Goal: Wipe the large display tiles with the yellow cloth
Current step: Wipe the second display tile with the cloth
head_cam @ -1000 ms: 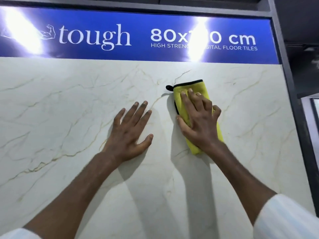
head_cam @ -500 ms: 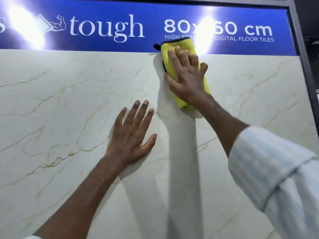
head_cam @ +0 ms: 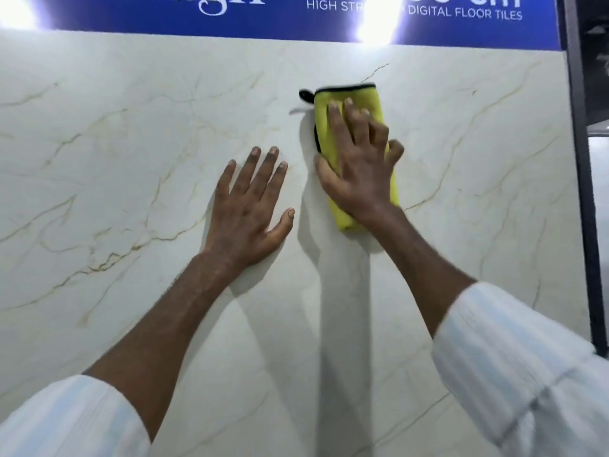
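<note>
Right hand (head_cam: 359,173) presses the folded cloth (head_cam: 357,95) flat high on the tile (head_cam: 131,159), fingers spread. Left hand (head_cam: 247,209) braces just beside, fingers splayed. Mid-wipe, I'd judge; the tile doesn't show which parts are done.

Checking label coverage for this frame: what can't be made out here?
1. Blue sign, head view: the top frame edge cuts off the large lettering, and light glare blots part of the small line.
2. Yellow cloth: the right hand covers its middle, and its top edge is motion-blurred.
3. Tile: the left and bottom edges are out of frame; the left hand and arms cover parts.
4. Dust or streaks on the tile: too fine to tell.
</note>
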